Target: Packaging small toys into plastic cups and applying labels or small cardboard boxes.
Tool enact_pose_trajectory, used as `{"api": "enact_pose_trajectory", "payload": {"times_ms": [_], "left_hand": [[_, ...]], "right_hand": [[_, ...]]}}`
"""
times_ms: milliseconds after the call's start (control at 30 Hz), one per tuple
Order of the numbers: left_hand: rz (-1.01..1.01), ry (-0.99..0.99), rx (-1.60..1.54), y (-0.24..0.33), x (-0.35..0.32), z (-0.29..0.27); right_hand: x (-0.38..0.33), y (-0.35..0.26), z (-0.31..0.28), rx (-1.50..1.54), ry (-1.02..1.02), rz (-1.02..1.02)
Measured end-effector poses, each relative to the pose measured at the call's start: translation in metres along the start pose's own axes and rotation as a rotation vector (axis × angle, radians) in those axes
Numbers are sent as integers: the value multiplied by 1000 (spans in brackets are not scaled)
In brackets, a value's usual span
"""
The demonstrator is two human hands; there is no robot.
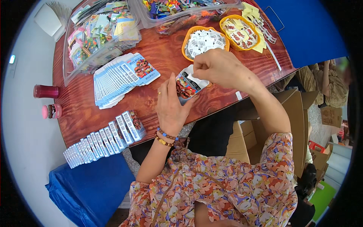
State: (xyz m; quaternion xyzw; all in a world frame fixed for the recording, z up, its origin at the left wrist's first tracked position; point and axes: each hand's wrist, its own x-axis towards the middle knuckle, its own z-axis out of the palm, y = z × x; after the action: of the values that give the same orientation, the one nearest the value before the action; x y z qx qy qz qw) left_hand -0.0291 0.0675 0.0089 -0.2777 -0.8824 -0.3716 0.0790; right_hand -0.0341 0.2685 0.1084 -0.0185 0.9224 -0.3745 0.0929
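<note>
A small printed carton (185, 90), blue and white with red cartoon figures, is held tilted over the table's front part by my left hand (171, 106). My left thumb and fingers press on its two sides, and its white flaps stand open at the upper end. Just over that open end is my right hand (223, 69), its fingers curled in; whatever they hold, if anything, is hidden. To the left, flattened cartons (117, 81) of the same print lie fanned out. Nearer me, several made-up cartons (102, 140) stand in a row along the table edge.
Beyond my right hand are an orange basket (186, 39) of small white packets and another basket (252, 23) of printed pieces, beside yellow sheets (261, 45). Clear bins (72, 72) of colourful items stand at the back. Two jars (46, 91) sit far left; a cardboard box (295, 125) is right.
</note>
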Motion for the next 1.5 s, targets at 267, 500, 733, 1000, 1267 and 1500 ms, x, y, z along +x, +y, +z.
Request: {"api": "enact_pose_trajectory", "payload": {"times_ms": [267,500,733,1000,1267,1500], "left_hand": [[-36,-4,-83,1,1,5],[-98,-31,-191,-6,-8,0],[-90,-40,-173,-8,-16,-8],[-108,-50,-186,-9,-14,-12],[-104,-46,-186,-9,-17,-11],[-122,-50,-185,-10,-23,-14]], "right_hand": [[-8,-4,12,-233,160,-151],[23,102,-65,-183,655,29],[52,186,-110,-567,509,471],[50,200,-108,-642,629,366],[39,203,-100,-792,646,215],[28,174,-100,-767,423,257]]}}
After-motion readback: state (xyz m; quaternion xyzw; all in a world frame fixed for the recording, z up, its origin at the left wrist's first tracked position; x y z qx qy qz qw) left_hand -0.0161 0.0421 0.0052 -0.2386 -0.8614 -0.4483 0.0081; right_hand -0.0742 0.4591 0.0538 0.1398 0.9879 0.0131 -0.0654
